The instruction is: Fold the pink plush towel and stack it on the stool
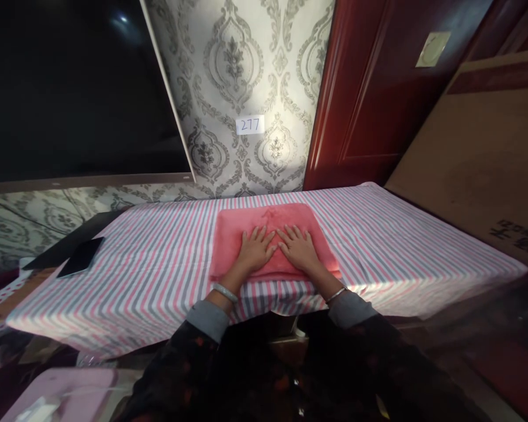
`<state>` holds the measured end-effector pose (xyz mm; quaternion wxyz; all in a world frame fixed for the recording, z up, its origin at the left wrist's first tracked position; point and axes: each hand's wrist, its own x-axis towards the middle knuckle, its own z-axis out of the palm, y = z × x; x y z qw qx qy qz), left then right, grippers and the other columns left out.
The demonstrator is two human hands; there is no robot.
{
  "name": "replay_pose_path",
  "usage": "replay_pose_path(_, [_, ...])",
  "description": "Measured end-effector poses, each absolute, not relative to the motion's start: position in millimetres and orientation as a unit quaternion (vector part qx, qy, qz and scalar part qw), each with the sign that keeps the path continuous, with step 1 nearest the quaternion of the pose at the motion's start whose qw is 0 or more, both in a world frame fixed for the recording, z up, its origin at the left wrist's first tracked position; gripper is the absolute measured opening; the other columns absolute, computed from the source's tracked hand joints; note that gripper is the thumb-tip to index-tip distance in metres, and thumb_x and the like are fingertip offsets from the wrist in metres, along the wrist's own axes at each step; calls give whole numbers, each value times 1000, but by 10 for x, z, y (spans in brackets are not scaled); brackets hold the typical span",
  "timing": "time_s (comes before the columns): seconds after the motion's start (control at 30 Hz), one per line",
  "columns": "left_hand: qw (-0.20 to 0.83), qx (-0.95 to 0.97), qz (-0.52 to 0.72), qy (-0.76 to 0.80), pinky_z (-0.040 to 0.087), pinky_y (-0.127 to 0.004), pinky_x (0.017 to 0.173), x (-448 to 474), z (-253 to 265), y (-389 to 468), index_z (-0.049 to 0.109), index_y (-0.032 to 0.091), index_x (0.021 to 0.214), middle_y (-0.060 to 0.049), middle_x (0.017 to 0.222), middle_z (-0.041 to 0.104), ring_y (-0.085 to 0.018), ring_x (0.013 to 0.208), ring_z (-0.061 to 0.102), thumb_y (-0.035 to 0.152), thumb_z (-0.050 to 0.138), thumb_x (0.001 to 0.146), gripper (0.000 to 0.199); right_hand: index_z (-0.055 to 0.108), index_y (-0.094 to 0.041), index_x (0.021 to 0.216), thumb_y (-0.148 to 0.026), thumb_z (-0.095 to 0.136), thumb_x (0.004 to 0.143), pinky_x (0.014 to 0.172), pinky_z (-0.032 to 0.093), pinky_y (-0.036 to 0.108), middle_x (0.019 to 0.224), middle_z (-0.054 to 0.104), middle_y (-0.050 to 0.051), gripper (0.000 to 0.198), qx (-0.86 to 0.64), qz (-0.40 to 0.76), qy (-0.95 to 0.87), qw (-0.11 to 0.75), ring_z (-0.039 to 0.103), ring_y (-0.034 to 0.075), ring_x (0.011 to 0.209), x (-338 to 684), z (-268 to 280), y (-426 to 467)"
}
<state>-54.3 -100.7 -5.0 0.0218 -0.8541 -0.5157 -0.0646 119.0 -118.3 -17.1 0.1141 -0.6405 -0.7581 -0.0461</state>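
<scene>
A folded coral-pink cloth, soft and plush-looking, lies flat near the middle of the table. My left hand rests palm down on it with the fingers spread. Beside it, my right hand is pressed flat on the same cloth, fingers also apart. The two thumbs come close to each other over the cloth's centre. Layered folds show along the cloth's front right edge. Under everything is a striped tablecloth in pink, grey and white.
A dark phone or tablet lies at the table's left end. Behind stand a large television and a patterned wall with a "277" label. A big cardboard box leans at the right. A pink stool is at lower left.
</scene>
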Motion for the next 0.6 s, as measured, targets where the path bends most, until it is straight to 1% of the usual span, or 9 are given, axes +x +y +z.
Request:
replay_pose_path(0.13, [32,-842,-64,-535,15,-57,123,-702,3,-1091,34,28,158,-7,166,29,-29,154,22,54,30,102,61,38,-29,156,-39,30,105,120,20,56,165,33,5,53,-644,-40,-756,112,27,29,152,1182,-154,-1192])
replay_pose_path(0.23, [41,-816,-49,-574,13,-56,124,-975,13,-1188,36,23,157,-10,166,28,-30,155,20,53,30,102,63,36,-30,157,-42,29,105,120,20,57,166,31,4,53,-647,-31,-754,110,26,29,152,1180,-148,-1187])
replay_pose_path(0.43, [31,-767,-31,-640,16,-62,121,-1555,-9,-1417,28,26,160,-5,169,20,-27,156,14,44,24,104,59,35,-30,157,-43,28,106,119,22,57,166,30,4,54,-647,-12,-754,111,24,28,153,1189,-85,-1173])
replay_pose_path(0.5, [28,-757,-23,-652,17,-63,121,-1620,48,-1475,31,26,158,-5,168,23,-29,156,16,43,25,104,57,35,-30,157,-43,28,106,119,23,56,166,30,5,53,-646,8,-756,108,25,28,153,1189,-15,-1198])
replay_pose_path(0.6, [61,-754,-37,-653,15,-65,121,-1480,167,-1531,44,23,152,-9,164,34,-32,155,20,41,28,103,54,36,-29,157,-43,27,106,119,22,59,165,32,7,54,-647,23,-753,121,25,29,153,1168,82,-1308])
